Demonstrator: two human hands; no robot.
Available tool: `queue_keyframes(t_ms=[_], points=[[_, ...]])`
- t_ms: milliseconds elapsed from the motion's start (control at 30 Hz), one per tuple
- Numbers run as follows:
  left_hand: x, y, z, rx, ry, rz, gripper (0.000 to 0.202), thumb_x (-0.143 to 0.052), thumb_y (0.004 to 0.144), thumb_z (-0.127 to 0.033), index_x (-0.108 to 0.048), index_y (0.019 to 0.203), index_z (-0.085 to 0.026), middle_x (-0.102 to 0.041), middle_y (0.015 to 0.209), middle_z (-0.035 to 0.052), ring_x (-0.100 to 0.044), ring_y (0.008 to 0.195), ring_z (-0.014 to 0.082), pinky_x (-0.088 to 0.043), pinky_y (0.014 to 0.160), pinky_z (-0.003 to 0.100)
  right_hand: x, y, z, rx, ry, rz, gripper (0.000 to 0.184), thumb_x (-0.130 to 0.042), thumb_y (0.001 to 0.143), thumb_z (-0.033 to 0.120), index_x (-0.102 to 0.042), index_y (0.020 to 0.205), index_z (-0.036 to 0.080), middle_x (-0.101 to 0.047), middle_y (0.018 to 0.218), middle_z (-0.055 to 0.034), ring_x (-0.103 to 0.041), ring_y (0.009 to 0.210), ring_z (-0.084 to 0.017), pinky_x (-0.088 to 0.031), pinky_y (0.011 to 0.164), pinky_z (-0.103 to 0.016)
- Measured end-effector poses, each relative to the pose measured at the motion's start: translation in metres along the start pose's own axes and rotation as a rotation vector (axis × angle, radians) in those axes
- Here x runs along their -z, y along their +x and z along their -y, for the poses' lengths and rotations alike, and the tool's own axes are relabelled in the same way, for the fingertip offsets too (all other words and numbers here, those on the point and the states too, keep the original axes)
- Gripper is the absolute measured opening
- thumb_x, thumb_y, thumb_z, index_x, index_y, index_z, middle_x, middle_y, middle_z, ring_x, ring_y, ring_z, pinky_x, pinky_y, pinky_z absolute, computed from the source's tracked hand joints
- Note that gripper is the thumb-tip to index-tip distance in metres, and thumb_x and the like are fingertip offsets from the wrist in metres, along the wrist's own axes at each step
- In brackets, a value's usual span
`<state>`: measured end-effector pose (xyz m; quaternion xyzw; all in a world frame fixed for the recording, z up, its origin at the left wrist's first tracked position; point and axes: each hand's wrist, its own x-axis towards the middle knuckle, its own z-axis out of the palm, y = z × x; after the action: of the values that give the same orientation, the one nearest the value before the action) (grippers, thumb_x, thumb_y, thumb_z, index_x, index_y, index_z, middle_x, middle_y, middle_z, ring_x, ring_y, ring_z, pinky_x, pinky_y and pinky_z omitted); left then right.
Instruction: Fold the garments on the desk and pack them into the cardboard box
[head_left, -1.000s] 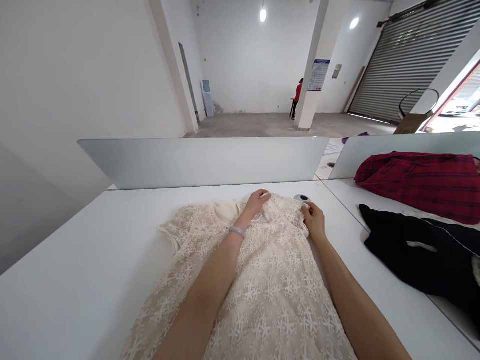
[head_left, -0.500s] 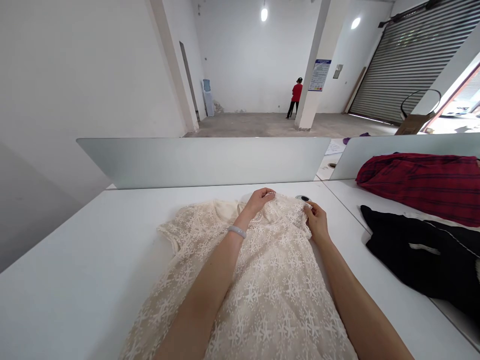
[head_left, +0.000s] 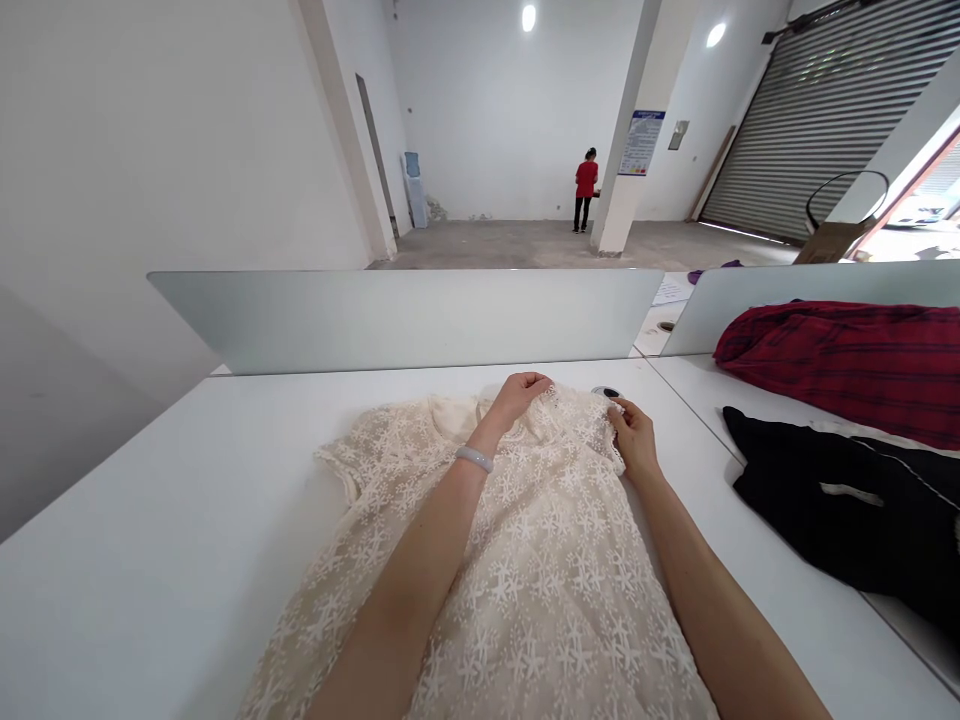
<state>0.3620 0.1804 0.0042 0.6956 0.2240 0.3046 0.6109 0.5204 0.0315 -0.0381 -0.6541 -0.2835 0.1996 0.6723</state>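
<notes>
Lengthwise, the cream, star-patterned lace garment [head_left: 540, 560] runs from near the white desk's [head_left: 135, 560] far edge towards me, my left hand [head_left: 523, 395] pinching its shoulder, my right hand [head_left: 634, 432] the adjoining sleeve edge.

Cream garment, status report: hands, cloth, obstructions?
Left hand pinching cream garment at shoulder; right hand at sleeve edge. Garment spread on white table. Left forearm hiding part of it.

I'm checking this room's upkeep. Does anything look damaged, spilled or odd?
Yes: low on the back wall, beside the water cooler, sits a dark, blotchy patch. It looks odd against the plain white, perhaps peeling or damp. I see no spill, and the lace garment shows no obvious tear.
</notes>
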Motion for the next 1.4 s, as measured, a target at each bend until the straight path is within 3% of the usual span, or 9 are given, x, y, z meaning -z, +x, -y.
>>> queue_keyframes(t_ms=[267, 500, 600, 700, 800, 867, 933, 1100, 1400], points=[[0.006, -0.003, -0.008, 0.051, -0.013, 0.079, 0.023, -0.064, 0.071, -0.036, -0.069, 0.083, -0.017, -0.065, 0.091, 0.0055, -0.054, 0.091, 0.0196, -0.035, 0.089, 0.036, 0.001, 0.002, -0.003, 0.014, -0.029, 0.0, 0.055, -0.062, 0.067, 0.05, -0.06, 0.108, 0.014, -0.041, 0.057, 0.0062, -0.032, 0.046, -0.008, -0.025, 0.043, -0.023], [0.01, -0.008, -0.018, 0.082, -0.054, 0.174, 0.034, -0.074, 0.063, -0.03, -0.069, 0.093, -0.017, -0.065, 0.099, 0.0072, -0.056, 0.089, 0.0175, -0.038, 0.088, 0.035, 0.003, 0.004, -0.009, 0.063, -0.124, -0.018, 0.05, -0.057, 0.072, 0.049, -0.061, 0.108, 0.014, -0.045, 0.06, 0.0036, -0.037, 0.051, -0.01, -0.031, 0.048, -0.024], [0.008, -0.007, -0.016, 0.084, -0.067, 0.145, 0.032, -0.074, 0.065, -0.032, -0.068, 0.092, -0.016, -0.066, 0.096, 0.0079, -0.057, 0.09, 0.0181, -0.038, 0.088, 0.035, 0.003, 0.004, 0.001, 0.219, -0.273, -0.066, 0.044, -0.052, 0.077, 0.044, -0.06, 0.11, 0.016, -0.06, 0.084, -0.0055, -0.051, 0.067, -0.016, -0.042, 0.062, -0.03], [0.006, -0.005, -0.013, 0.082, -0.071, 0.104, 0.028, -0.071, 0.068, -0.034, -0.067, 0.089, -0.016, -0.066, 0.094, 0.0077, -0.058, 0.09, 0.0183, -0.038, 0.088, 0.035, -0.002, 0.0, 0.025, 0.508, -0.495, -0.188, 0.039, -0.054, 0.079, 0.04, -0.059, 0.111, 0.018, -0.057, 0.115, -0.012, -0.052, 0.097, -0.025, -0.04, 0.086, -0.041], [0.004, -0.005, -0.012, 0.078, -0.068, 0.07, 0.026, -0.07, 0.069, -0.034, -0.065, 0.086, -0.015, -0.066, 0.09, 0.0069, -0.058, 0.087, 0.018, -0.039, 0.086, 0.035, -0.019, -0.007, 0.051, 0.646, -0.606, -0.061, 0.025, -0.053, 0.082, 0.039, -0.065, 0.094, 0.02, -0.063, 0.098, -0.009, -0.055, 0.091, -0.024, -0.038, 0.087, -0.042], [0.003, -0.005, -0.012, 0.07, -0.064, 0.053, 0.025, -0.069, 0.069, -0.033, -0.065, 0.086, -0.014, -0.066, 0.089, 0.0063, -0.058, 0.086, 0.0177, -0.04, 0.085, 0.034, -0.033, -0.011, 0.059, 0.623, -0.557, 0.135, 0.025, -0.052, 0.084, 0.041, -0.065, 0.086, 0.02, -0.064, 0.084, -0.0063, -0.055, 0.075, -0.019, -0.042, 0.077, -0.035], [0.002, -0.005, -0.013, 0.068, -0.053, 0.042, 0.024, -0.069, 0.069, -0.032, -0.064, 0.086, -0.015, -0.065, 0.087, 0.0053, -0.058, 0.085, 0.0175, -0.04, 0.084, 0.034, -0.045, -0.012, 0.059, 0.58, -0.512, 0.227, 0.028, -0.053, 0.083, 0.044, -0.064, 0.084, 0.019, -0.063, 0.079, -0.0055, -0.054, 0.068, -0.017, -0.042, 0.068, -0.031], [0.0, -0.006, -0.014, 0.082, 0.0, 0.023, 0.022, -0.069, 0.068, -0.03, -0.063, 0.084, -0.016, -0.065, 0.077, 0.0035, -0.058, 0.082, 0.0186, -0.04, 0.083, 0.035, -0.056, -0.011, 0.048, 0.547, -0.576, 0.22, 0.026, -0.052, 0.084, 0.042, -0.065, 0.081, 0.019, -0.063, 0.076, -0.0051, -0.053, 0.063, -0.016, -0.038, 0.063, -0.029], [0.0, -0.007, -0.014, 0.097, 0.007, 0.0, 0.023, -0.068, 0.068, -0.031, -0.06, 0.084, -0.017, -0.063, 0.075, 0.0018, -0.057, 0.076, 0.0168, -0.039, 0.078, 0.031, -0.046, -0.005, 0.044, 0.472, -0.567, 0.204, 0.031, -0.04, 0.086, 0.034, -0.063, 0.073, 0.018, -0.064, 0.07, -0.0052, -0.052, 0.058, -0.015, -0.037, 0.059, -0.028]])
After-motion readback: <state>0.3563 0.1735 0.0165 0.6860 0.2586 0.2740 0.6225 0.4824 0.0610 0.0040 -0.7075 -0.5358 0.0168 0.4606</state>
